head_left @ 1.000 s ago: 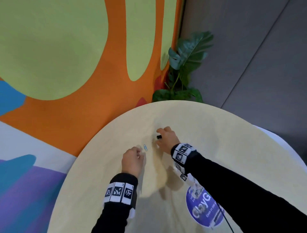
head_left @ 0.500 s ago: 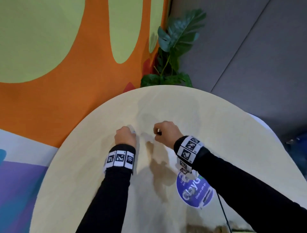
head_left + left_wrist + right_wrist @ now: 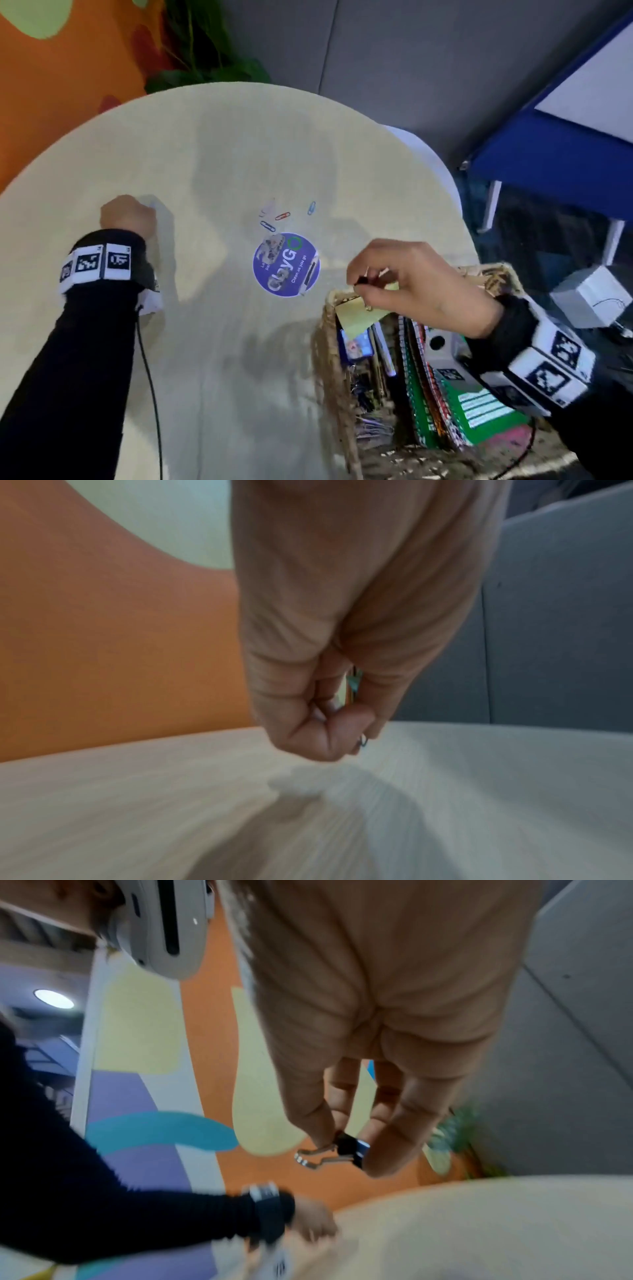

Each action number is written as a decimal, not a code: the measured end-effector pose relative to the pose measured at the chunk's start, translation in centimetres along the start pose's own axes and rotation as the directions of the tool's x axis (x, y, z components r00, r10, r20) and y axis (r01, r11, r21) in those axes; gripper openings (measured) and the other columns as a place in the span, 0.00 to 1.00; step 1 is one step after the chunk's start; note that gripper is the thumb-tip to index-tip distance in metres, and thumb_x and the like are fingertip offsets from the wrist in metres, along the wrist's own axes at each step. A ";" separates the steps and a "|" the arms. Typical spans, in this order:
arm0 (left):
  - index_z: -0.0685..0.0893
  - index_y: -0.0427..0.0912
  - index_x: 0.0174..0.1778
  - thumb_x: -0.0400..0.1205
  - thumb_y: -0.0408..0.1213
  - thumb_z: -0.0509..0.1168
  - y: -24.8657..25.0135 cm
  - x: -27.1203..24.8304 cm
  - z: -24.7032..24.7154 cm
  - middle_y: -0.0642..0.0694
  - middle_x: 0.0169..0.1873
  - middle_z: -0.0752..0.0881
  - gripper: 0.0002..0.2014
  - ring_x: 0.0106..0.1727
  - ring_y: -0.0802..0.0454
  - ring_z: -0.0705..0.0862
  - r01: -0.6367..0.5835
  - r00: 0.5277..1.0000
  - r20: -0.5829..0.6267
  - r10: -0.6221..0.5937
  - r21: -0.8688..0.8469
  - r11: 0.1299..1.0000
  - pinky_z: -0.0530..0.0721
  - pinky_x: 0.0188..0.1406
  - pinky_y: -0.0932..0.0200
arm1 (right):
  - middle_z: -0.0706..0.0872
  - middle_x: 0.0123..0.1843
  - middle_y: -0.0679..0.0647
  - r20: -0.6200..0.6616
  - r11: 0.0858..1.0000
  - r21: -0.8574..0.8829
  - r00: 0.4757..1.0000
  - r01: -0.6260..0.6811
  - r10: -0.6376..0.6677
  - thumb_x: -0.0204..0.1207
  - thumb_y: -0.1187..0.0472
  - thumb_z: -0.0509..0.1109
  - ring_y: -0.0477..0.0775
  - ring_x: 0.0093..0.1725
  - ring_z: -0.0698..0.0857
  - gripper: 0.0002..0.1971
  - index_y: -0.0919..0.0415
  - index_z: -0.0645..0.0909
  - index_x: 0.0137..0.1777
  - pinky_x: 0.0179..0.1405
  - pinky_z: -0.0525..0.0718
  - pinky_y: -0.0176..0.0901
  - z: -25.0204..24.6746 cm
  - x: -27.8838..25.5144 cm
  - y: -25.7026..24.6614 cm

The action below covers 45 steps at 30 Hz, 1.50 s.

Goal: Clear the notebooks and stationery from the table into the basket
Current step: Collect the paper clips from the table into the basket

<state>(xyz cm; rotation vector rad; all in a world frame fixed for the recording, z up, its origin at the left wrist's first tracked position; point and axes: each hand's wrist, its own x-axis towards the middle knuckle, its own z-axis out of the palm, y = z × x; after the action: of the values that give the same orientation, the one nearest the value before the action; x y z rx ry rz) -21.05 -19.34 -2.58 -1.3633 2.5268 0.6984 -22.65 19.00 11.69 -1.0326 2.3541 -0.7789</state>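
Observation:
My right hand [image 3: 368, 286] hovers over the far corner of the wicker basket [image 3: 330, 370] and pinches a black binder clip [image 3: 347, 1148] by its body; the wire handles stick out to the left. My left hand [image 3: 132, 214] is curled low over the round table [image 3: 205, 342] at the left, its fingertips [image 3: 342, 739] pinching a blue paper clip [image 3: 363, 741]. Several coloured paper clips [image 3: 282, 216] lie loose near the table's middle. Inside the basket stand spiral notebooks [image 3: 455, 411], a yellow sticky pad [image 3: 356, 317] and more clips.
A round purple sticker [image 3: 286, 265] is stuck on the table beside the basket. A potted plant [image 3: 202, 54] stands beyond the far rim. A blue-framed table [image 3: 565, 137] and a white box [image 3: 592, 296] are off to the right. A cable [image 3: 150, 377] runs from my left wrist.
My right hand has carried the binder clip from the far left of the table over to the basket. The view has swung right; my left hand stays at the left with a paper clip.

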 end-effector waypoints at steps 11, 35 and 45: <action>0.90 0.44 0.46 0.79 0.37 0.73 4.3 -21.3 -3.8 0.47 0.36 0.88 0.02 0.30 0.73 0.82 -0.548 0.830 -0.043 0.556 -0.251 0.798 0.72 0.34 0.87 | 0.82 0.56 0.65 0.457 0.885 -0.417 0.889 0.209 0.005 0.76 0.70 0.62 0.67 0.55 0.84 0.14 0.64 0.81 0.59 0.44 0.86 0.59 11.7 -7.4 6.3; 0.82 0.26 0.66 0.89 0.25 0.54 9.4 -39.6 9.9 0.33 0.63 0.85 0.15 0.55 0.39 0.87 -0.922 0.369 0.878 0.306 0.303 0.240 0.85 0.52 0.49 | 0.85 0.45 0.32 -0.247 0.988 0.005 0.958 -0.151 0.148 0.74 0.60 0.73 0.38 0.51 0.85 0.12 0.50 0.86 0.56 0.47 0.85 0.36 0.6 -20.3 5.1; 0.80 0.34 0.35 0.83 0.29 0.58 9.9 -35.3 7.1 0.40 0.28 0.78 0.12 0.29 0.42 0.76 -0.845 0.498 0.642 0.583 0.207 0.494 0.78 0.29 0.54 | 0.89 0.44 0.31 -0.152 0.990 -0.002 0.978 -0.142 0.140 0.68 0.29 0.57 0.32 0.50 0.85 0.19 0.34 0.80 0.51 0.46 0.85 0.31 0.6 -18.9 5.4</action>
<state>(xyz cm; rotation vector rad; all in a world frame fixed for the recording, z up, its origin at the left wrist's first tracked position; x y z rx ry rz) -9.85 14.75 7.58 0.1904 2.4795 0.3482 -13.38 36.33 11.08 -0.8261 2.5318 -0.8154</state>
